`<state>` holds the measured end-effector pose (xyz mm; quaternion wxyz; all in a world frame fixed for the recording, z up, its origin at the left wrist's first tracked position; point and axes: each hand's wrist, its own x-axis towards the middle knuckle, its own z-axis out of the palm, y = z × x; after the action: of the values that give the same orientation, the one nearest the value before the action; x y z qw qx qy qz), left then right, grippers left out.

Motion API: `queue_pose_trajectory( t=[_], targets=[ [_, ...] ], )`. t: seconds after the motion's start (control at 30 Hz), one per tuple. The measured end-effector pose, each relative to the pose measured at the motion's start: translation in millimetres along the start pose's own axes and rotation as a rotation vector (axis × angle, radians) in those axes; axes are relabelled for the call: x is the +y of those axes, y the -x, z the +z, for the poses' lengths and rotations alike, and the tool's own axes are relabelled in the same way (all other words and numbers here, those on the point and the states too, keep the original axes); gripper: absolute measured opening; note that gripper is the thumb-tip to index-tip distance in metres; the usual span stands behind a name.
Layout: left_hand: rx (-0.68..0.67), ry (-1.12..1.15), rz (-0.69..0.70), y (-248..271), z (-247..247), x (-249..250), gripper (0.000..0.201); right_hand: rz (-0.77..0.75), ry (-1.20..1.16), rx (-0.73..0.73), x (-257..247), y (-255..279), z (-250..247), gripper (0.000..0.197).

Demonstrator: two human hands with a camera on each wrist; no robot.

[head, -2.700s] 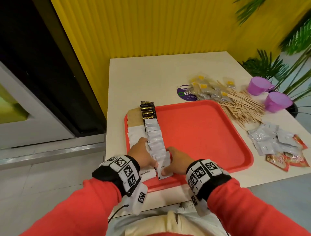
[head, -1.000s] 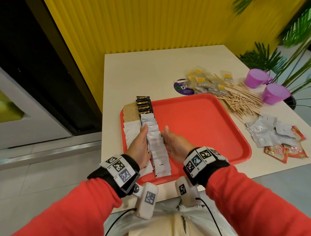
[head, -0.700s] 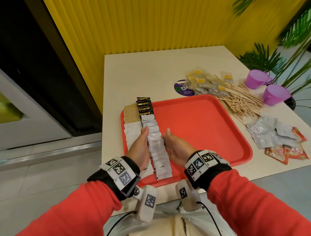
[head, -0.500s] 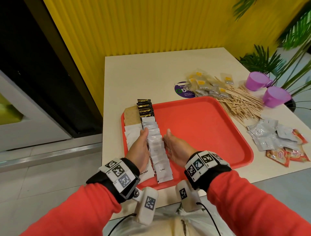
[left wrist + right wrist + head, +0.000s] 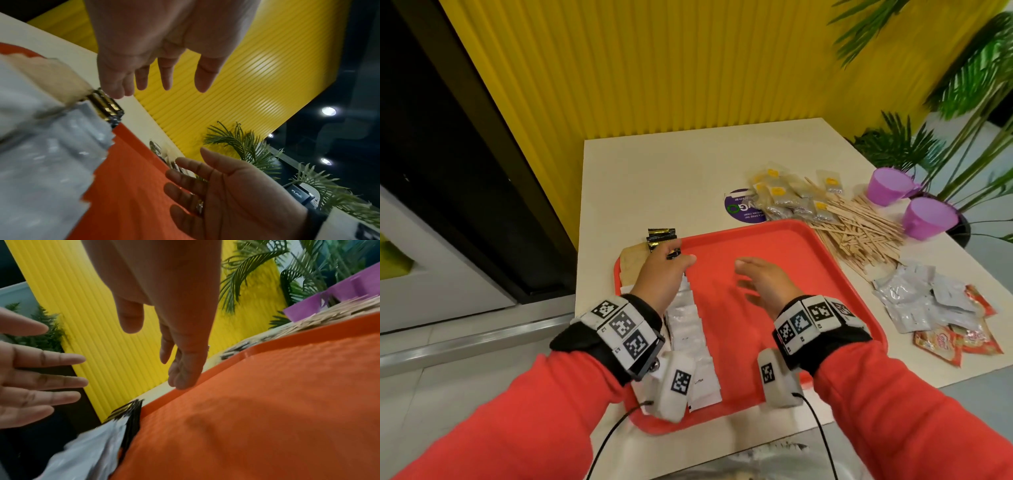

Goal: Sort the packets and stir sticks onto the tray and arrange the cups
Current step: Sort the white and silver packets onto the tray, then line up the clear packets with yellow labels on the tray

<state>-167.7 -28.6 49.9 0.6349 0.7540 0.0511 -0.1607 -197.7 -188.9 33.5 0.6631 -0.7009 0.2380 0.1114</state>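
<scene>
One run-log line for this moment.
hands: left open, right open | white packets rowed on tray | stir sticks, cups untouched

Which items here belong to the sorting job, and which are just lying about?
Job:
red tray
white packets
black-gold packets
clear packets
silver packets
orange packets
stir sticks
two purple cups

Lying about:
purple round sticker
potted palms

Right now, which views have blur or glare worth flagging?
Head: wide-angle bowing at the edges, slight motion smear on the right hand. Left wrist: white packets smeared and out of focus, ceiling lights flaring. Right wrist: tray soft, purple cup blurred.
</scene>
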Motion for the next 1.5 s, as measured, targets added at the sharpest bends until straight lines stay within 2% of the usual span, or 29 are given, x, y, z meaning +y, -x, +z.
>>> queue_pose_trajectory(
  t=[0.1,0.27,0.33,0.4,0.47,0.53,0.57,0.63,0.73,0.83,0.97,1.07,1.13,1.27,1.4,1.5],
  targets=[
    [0.004,-0.051,0.025,-19.8,24.4,19.2,0.029,-0.014,-0.026,0.036,-9.7,-10.8,-29.3,0.008],
    [-0.006,-0.147,0.004,-55.5,80.9,47.5,0.019,-0.013,-0.059,0.063,-23.2,-28.0,-82.6,0.011],
    [-0.021,-0.213,-0.017,-68.2,103.5,59.3,0.006,-0.005,-0.058,0.069,-26.7,-34.5,-102.0,0.011],
    [-0.056,-0.329,-0.035,-80.1,123.5,68.8,0.018,0.011,-0.057,0.08,-28.7,-42.7,-120.4,0.012],
    [-0.023,-0.378,-0.076,-94.7,140.0,72.4,0.031,0.026,-0.065,0.081,-30.3,-49.9,-134.7,0.017],
    [-0.005,-0.368,-0.132,-116.0,157.8,74.3,0.033,0.04,-0.073,0.074,-32.4,-59.8,-149.8,0.018],
    [-0.007,-0.453,-0.137,-122.6,165.7,73.1,0.034,0.044,-0.074,0.067,-33.9,-65.5,-156.3,0.018],
    [0.017,-0.481,-0.213,-146.9,178.8,71.1,0.033,0.052,-0.062,0.059,-37.2,-77.0,-168.7,0.016],
    [0.024,-0.675,-0.196,-179.7,195.9,67.6,0.035,0.071,-0.091,0.036,-41.2,-95.0,-187.4,0.015],
    [0.091,-0.667,-0.205,-202.0,211.3,68.3,0.039,0.074,-0.111,0.027,-41.7,-111.7,-202.4,0.019],
    [0.162,-0.793,-0.249,-219.3,225.8,69.1,0.063,0.074,-0.13,0.003,-41.1,-129.4,-215.0,0.017],
    [0.197,-0.832,-0.33,-234.1,232.0,62.9,0.075,0.096,-0.145,-0.031,-40.5,-139.7,-222.6,0.018],
    [0.179,-0.824,-0.366,-239.6,229.4,60.0,0.076,0.1,-0.135,-0.034,-39.3,-144.8,-226.1,0.019],
    [0.106,-0.842,-0.393,-238.4,220.0,61.5,0.058,0.113,-0.145,-0.054,-38.6,-150.6,-226.2,0.018],
    [0.056,-0.728,-0.335,-236.6,200.7,60.9,0.054,0.112,-0.172,-0.099,-41.6,-150.1,-219.9,0.019],
    [0.121,-0.525,-0.273,-224.6,184.1,56.9,0.011,0.107,-0.159,-0.113,-42.0,-147.5,-214.6,0.02]
  ],
)
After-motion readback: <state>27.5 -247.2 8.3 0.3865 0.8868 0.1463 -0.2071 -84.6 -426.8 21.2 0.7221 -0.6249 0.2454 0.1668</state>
